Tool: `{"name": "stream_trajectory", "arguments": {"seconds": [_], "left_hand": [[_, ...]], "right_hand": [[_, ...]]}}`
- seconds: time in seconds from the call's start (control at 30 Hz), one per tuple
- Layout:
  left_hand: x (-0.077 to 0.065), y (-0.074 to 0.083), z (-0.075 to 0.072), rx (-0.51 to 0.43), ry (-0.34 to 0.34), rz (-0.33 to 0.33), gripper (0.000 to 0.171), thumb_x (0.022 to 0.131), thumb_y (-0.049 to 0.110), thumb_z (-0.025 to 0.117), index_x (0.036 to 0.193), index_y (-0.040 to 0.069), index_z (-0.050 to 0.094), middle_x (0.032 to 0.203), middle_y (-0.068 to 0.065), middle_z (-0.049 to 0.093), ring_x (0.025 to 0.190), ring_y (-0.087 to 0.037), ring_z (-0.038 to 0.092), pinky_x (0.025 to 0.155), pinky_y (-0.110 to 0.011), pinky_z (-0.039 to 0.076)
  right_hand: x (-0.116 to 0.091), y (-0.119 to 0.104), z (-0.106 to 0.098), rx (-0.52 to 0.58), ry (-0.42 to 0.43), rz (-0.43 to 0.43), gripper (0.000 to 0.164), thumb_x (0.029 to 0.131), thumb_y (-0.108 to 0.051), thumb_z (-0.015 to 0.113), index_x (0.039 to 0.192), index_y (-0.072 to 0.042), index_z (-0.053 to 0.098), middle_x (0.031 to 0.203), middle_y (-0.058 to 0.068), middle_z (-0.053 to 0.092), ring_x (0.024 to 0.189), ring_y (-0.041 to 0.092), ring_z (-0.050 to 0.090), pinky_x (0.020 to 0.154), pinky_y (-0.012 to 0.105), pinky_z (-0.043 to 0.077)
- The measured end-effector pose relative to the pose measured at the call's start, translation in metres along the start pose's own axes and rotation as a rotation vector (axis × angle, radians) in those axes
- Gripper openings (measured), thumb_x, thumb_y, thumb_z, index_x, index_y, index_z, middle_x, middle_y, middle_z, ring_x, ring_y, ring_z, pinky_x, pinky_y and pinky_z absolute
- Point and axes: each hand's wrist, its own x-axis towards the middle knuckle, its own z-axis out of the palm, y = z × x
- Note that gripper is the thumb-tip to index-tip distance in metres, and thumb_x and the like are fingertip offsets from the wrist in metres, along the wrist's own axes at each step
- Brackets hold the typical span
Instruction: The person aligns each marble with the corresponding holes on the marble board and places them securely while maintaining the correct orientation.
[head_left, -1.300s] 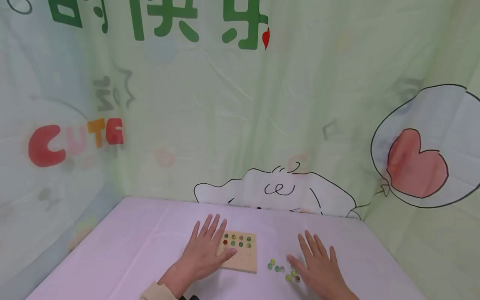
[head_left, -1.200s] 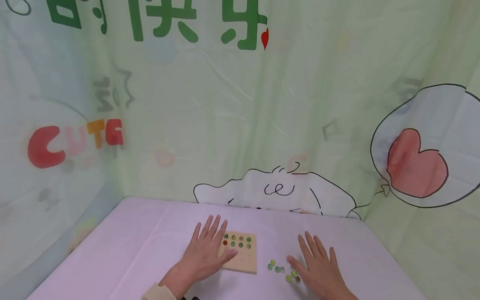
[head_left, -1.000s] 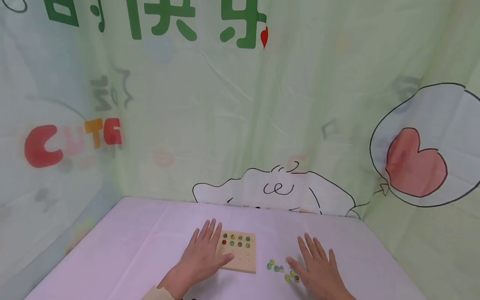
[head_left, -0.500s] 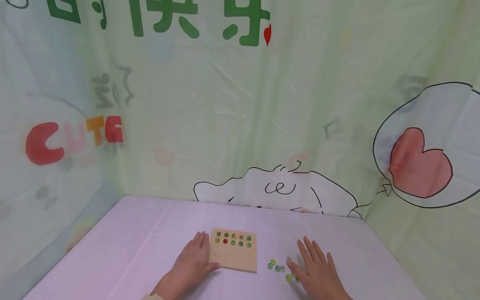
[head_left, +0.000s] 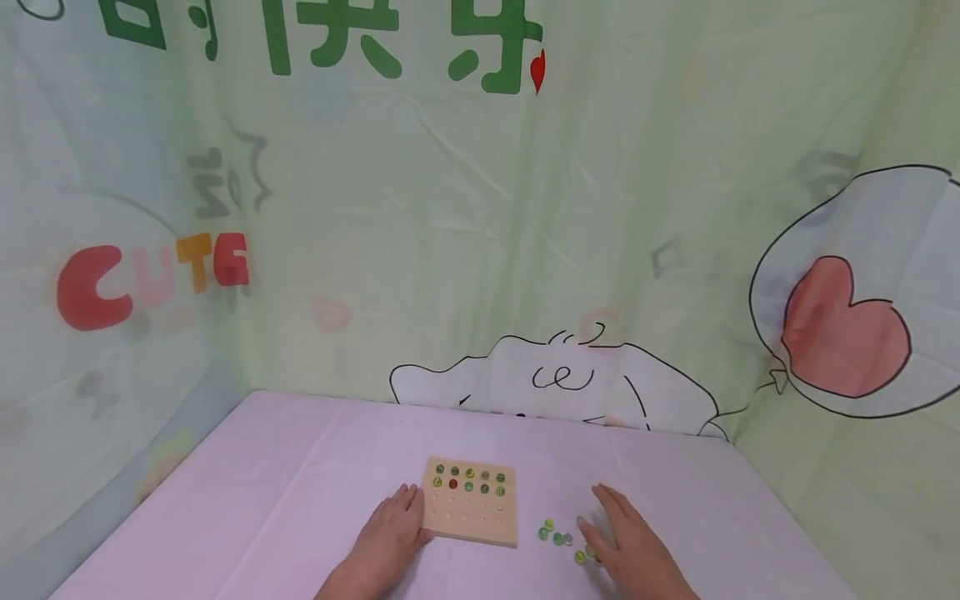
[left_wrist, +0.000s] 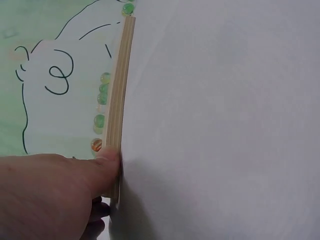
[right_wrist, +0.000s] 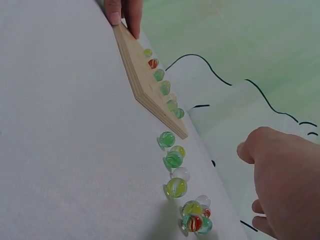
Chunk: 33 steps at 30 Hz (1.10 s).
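Observation:
A pale wooden board (head_left: 480,530) with rows of round hollows lies flat on the table, glass marbles (head_left: 468,486) filling its two far rows. My left hand (head_left: 390,533) holds the board's near left corner, thumb on the front edge and fingers along the left side. In the left wrist view that thumb presses the layered edge (left_wrist: 119,90). Right of the board lie several loose marbles (right_wrist: 176,187), green, yellow, clear and red-streaked. Just over them hovers my right hand (head_left: 637,550), thumb and fingers apart with nothing between them; it partly hides the nearest marbles in the head view.
A pale pinkish cloth covers the table (head_left: 300,467). Behind it hangs a printed curtain (head_left: 480,208) with green characters and a cartoon outline, and its folds also close in the left and right sides.
My left hand has come down from above the board to its near left corner, uncovering the left marbles. My right hand has dropped slightly, its fingers drawn closer together. The marbles have stayed put.

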Motion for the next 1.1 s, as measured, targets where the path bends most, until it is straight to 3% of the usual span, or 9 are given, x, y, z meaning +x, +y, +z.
{"name": "stream_trajectory", "arguments": {"seconds": [0.27, 0.6, 0.8, 1.1], "left_hand": [[-0.002, 0.000, 0.002, -0.004, 0.028, 0.017, 0.060, 0.093, 0.030, 0.064, 0.137, -0.008, 0.049, 0.142, -0.025, 0.052, 0.136, -0.039, 0.048, 0.112, -0.056, 0.044], [-0.002, -0.008, 0.005, 0.047, 0.144, 0.134, 0.054, 0.086, 0.028, 0.069, 0.127, -0.005, 0.057, 0.132, -0.023, 0.061, 0.126, -0.036, 0.058, 0.103, -0.052, 0.052], [0.004, -0.009, 0.003, 0.016, 0.133, 0.102, 0.052, 0.085, 0.027, 0.070, 0.126, -0.003, 0.059, 0.131, -0.020, 0.063, 0.126, -0.036, 0.058, 0.103, -0.053, 0.052], [0.004, -0.007, 0.004, 0.059, 0.143, 0.103, 0.054, 0.084, 0.027, 0.070, 0.128, -0.003, 0.058, 0.132, -0.019, 0.063, 0.126, -0.035, 0.059, 0.102, -0.051, 0.054]], "right_hand": [[0.005, -0.001, 0.009, 0.038, 0.009, 0.023, 0.049, 0.094, -0.025, 0.065, 0.134, 0.001, 0.054, 0.138, 0.022, 0.056, 0.129, 0.045, 0.051, 0.106, 0.061, 0.047], [0.012, 0.002, 0.017, 0.099, 0.042, 0.055, 0.034, 0.092, -0.012, 0.065, 0.124, -0.001, 0.061, 0.120, 0.010, 0.065, 0.113, 0.030, 0.062, 0.096, 0.051, 0.056], [0.017, 0.004, 0.020, 0.123, 0.087, 0.052, 0.028, 0.091, -0.006, 0.061, 0.118, 0.000, 0.064, 0.112, 0.008, 0.068, 0.105, 0.024, 0.064, 0.090, 0.046, 0.059], [0.026, -0.001, 0.027, 0.182, 0.121, 0.154, 0.024, 0.090, 0.002, 0.062, 0.114, 0.000, 0.065, 0.103, 0.007, 0.070, 0.094, 0.019, 0.065, 0.081, 0.042, 0.061]]}}
